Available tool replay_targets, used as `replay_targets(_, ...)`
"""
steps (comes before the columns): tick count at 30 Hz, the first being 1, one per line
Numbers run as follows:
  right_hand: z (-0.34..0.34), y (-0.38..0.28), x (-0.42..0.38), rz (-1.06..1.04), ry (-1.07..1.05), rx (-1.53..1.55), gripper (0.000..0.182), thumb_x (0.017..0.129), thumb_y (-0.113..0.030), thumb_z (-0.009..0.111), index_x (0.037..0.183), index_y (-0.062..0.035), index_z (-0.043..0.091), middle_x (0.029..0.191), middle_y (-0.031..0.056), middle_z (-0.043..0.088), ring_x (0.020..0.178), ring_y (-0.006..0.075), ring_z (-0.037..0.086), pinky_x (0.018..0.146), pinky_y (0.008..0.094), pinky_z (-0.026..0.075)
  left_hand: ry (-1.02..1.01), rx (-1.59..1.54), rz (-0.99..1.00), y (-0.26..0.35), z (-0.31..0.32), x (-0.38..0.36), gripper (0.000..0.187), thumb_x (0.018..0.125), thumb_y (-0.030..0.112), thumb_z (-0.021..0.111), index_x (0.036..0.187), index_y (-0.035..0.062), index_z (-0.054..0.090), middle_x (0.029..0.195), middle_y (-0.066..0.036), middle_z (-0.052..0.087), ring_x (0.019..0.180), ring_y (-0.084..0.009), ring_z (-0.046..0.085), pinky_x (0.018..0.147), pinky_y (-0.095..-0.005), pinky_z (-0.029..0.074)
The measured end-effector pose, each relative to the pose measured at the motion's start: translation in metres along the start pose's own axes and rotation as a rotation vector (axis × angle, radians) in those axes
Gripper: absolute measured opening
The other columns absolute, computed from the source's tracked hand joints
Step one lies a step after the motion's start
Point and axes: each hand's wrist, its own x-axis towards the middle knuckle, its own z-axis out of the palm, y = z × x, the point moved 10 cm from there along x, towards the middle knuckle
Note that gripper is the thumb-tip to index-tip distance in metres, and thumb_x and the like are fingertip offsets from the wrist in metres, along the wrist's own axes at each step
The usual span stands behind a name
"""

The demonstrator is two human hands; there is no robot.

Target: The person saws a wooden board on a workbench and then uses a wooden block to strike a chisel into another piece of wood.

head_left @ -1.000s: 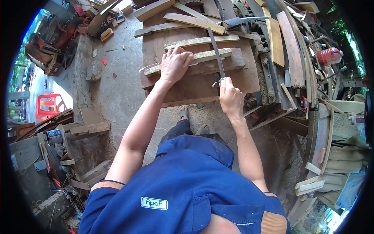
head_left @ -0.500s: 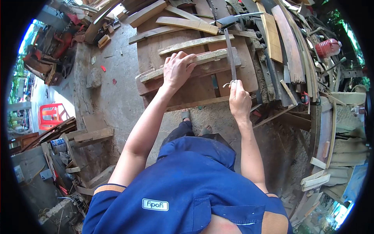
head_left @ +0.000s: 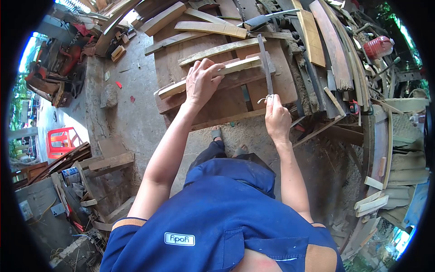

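My left hand (head_left: 202,82) is closed over the middle of a pale wooden strip (head_left: 242,65), fingers on its far side and thumb along the top. The strip lies on a thicker brown board (head_left: 233,81) on the workbench. My right hand (head_left: 277,119) grips the handle end of a long, narrow-bladed tool (head_left: 266,65), with a bit of cord showing by the fist. The blade points away from me and crosses close by the strip's right end. Most of the handle is hidden in my fist.
More loose strips (head_left: 222,52) lie on the workbench (head_left: 281,86) beyond my hands. A grey-handled tool (head_left: 258,21) rests behind the blade tip. Long planks (head_left: 333,50) are stacked at right, near a red plastic jug (head_left: 379,47). A red plastic stool (head_left: 61,141) stands far left.
The strip under my left hand has turned, showing a cleaner, paler face. My left fingers have shifted slightly on it. The right hand keeps its hold on the tool; the whole view has moved a little.
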Motion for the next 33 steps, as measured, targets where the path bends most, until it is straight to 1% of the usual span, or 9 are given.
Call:
replay_targets(5,0.002,-0.011,0.01,-0.027,-0.02,-0.083,0.024,0.102,-0.029,0.042,0.097,-0.0087,0.052,0.068,0.0218,0.066,0.067,0.0432,0.066,0.056,0.0537,0.052,-0.101,-0.011,0.029,-0.011,0.009,0.015,0.026,0.077,0.023,0.074,0.102,0.0183,0.073,0.099,-0.005,0.063,0.103,-0.0259,0.057,0.091,-0.039,0.045)
replay_targets(10,0.002,-0.03,0.025,-0.072,-0.036,-0.148,0.023,0.101,-0.029,0.044,0.097,-0.0087,0.053,0.065,0.0209,0.065,0.066,0.0418,0.067,0.056,0.0524,0.053,-0.115,-0.047,0.006,0.005,0.021,0.034,0.026,0.085,0.032,0.067,0.105,0.016,0.073,0.1,-0.009,0.065,0.101,-0.0291,0.06,0.093,-0.0405,0.046)
replay_targets(13,0.007,-0.038,0.032,-0.099,-0.038,-0.21,0.021,0.1,-0.027,0.046,0.096,-0.0085,0.053,0.065,0.0198,0.066,0.064,0.0401,0.068,0.055,0.0501,0.054,-0.06,-0.105,0.033,0.023,0.039,0.047,0.019,0.089,0.031,0.061,0.097,0.0178,0.073,0.097,-0.008,0.065,0.101,-0.028,0.06,0.09,-0.0407,0.045)
replay_targets(15,0.011,-0.04,0.036,-0.096,-0.04,-0.266,0.02,0.099,-0.026,0.047,0.095,-0.0084,0.053,0.065,0.02,0.066,0.064,0.0397,0.068,0.055,0.0495,0.055,-0.086,-0.058,-0.058,0.024,0.054,0.053,0.02,0.091,0.031,0.059,0.091,0.016,0.071,0.097,-0.008,0.065,0.101,-0.0276,0.06,0.087,-0.0421,0.046)
replay_targets(16,0.012,-0.042,0.037,-0.097,-0.034,-0.278,0.019,0.098,-0.025,0.048,0.094,-0.0082,0.054,0.066,0.0197,0.067,0.066,0.0386,0.069,0.055,0.0488,0.055,-0.079,-0.01,-0.037,0.028,0.058,0.056,0.022,0.093,0.029,0.054,0.093,0.0118,0.068,0.101,-0.01,0.066,0.099,-0.0309,0.062,0.084,-0.043,0.049)
replay_targets(20,0.017,-0.043,0.04,-0.077,-0.047,-0.338,0.017,0.098,-0.024,0.048,0.094,-0.0085,0.053,0.066,0.0187,0.068,0.066,0.0373,0.07,0.055,0.0474,0.056,-0.016,0.071,-0.079,0.032,0.068,0.058,0.024,0.095,0.03,0.051,0.093,0.0102,0.065,0.099,-0.01,0.067,0.095,-0.0304,0.063,0.08,-0.0435,0.05)
replay_targets(25,0.016,-0.049,0.039,-0.099,-0.079,-0.426,0.014,0.097,-0.023,0.049,0.095,-0.0091,0.053,0.067,0.0162,0.069,0.066,0.0331,0.071,0.056,0.0443,0.057,-0.023,0.181,-0.135,0.031,0.073,0.059,0.027,0.097,0.032,0.048,0.093,0.011,0.064,0.099,-0.009,0.068,0.094,-0.0286,0.065,0.078,-0.0429,0.05)
replay_targets(31,0.022,-0.049,0.05,-0.108,-0.099,-0.421,0.014,0.097,-0.021,0.047,0.097,-0.0083,0.053,0.067,0.016,0.069,0.068,0.0319,0.072,0.057,0.0435,0.057,0.028,0.217,-0.152,0.029,0.073,0.062,0.031,0.1,0.033,0.044,0.093,0.0104,0.064,0.101,-0.01,0.068,0.094,-0.0278,0.065,0.079,-0.0423,0.05)
replay_targets(33,0.023,-0.05,0.057,-0.105,-0.082,-0.396,0.015,0.097,-0.021,0.047,0.097,-0.0077,0.054,0.068,0.0163,0.069,0.068,0.0321,0.072,0.058,0.0433,0.057,0.009,0.229,-0.219,0.021,0.076,0.066,0.032,0.1,0.032,0.042,0.096,0.0108,0.066,0.103,-0.009,0.068,0.097,-0.0277,0.065,0.081,-0.0429,0.049)
